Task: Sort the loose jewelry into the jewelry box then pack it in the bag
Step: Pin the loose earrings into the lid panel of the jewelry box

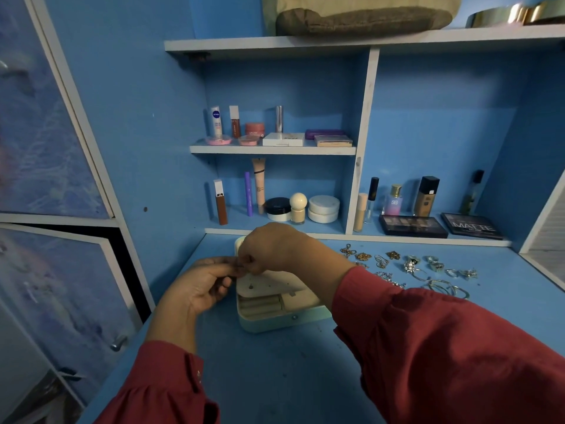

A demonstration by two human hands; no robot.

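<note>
A blue desk (275,377) stands below blue shelves of cosmetics (275,133). The left hand (203,284), palm up, reaches in from the left with fingers curled, meeting the right hand (272,247), which crosses over the open jewelry box (275,304); both pinch something too small to identify. Loose jewelry (412,267) lies right of the box.

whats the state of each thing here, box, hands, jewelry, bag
jewelry box: open, one stud on its earring panel
left hand: fingertips pinching something tiny, unclear what
right hand: fingertips pinching at the same spot
loose jewelry: spread on the desk, unsorted
bag: on the top shelf, unpacked
</note>
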